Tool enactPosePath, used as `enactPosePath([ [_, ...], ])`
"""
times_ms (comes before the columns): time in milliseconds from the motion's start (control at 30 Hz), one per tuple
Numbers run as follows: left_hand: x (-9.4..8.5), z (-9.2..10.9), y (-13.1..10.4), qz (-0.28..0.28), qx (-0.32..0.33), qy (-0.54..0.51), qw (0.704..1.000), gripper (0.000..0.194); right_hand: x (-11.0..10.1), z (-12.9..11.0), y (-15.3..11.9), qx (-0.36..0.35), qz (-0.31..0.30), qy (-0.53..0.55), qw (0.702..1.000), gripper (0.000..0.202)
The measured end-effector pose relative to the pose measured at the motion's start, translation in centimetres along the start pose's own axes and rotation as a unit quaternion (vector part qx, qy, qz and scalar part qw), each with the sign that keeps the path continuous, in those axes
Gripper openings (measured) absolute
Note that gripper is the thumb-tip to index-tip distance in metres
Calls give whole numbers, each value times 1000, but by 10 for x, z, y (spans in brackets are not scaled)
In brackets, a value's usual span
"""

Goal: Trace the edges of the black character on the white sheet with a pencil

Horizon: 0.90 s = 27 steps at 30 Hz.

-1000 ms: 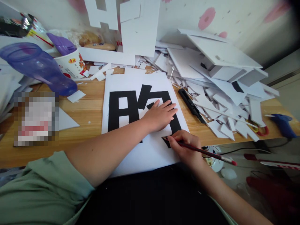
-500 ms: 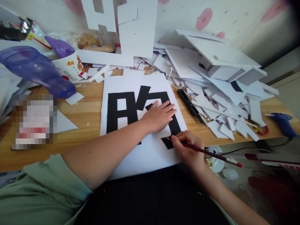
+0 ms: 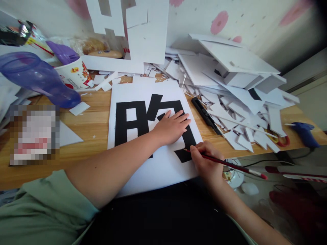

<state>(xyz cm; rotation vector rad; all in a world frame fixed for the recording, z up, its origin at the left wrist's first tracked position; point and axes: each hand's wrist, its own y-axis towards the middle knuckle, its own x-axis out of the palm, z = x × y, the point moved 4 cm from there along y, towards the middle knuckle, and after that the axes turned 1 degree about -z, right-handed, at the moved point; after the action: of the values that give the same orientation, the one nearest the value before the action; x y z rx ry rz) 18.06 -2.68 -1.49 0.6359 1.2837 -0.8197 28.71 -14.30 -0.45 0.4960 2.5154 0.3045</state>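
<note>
Wood-grain tabletop (image 3: 97, 115), messy as anything, and I'm sitting right up against the near edge. Closest to me, my right hand (image 3: 208, 161) has a slim dark-red wooden pencil with a pinkish-red end (image 3: 230, 163) pinched near its tip, and that tip sits over the bottom hook of a big, bold black printed character (image 3: 121, 126); can't tell if it's actually touching. The pencil looks light, stiff and maybe a bit slick, so low near the point seems the right grip. My left hand (image 3: 172, 127) isn't grasping anything, just lying palm down, fingers spread, across the white sheet (image 3: 143, 177) that carries the character. I'd guess that sheet is light and slides or creases easily, so flat pressure beats pinching, and a lift should go by the edges. Just right of it lies a black plastic utility knife (image 3: 205, 114), then a heap of white board offcuts (image 3: 245, 126), and farthest back a white wall with pink flowers (image 3: 189, 20).
</note>
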Motion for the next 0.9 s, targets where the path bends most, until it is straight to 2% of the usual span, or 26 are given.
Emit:
enactPosePath([
  [600,0,0,-1,11,-3,-9,1000,46,-3,6,5,25,24,-20,999,28],
  [700,1,-2,0,39,-16,-13,999,48,-5,7,10,16,-6,-31,999,27],
  [800,2,-3,0,49,-27,-18,998,46,-6,6,22,2,-67,-29,997,27],
  [900,3,-3,-1,47,-31,-14,998,45,-5,9,34,26,-116,-8,993,26],
])
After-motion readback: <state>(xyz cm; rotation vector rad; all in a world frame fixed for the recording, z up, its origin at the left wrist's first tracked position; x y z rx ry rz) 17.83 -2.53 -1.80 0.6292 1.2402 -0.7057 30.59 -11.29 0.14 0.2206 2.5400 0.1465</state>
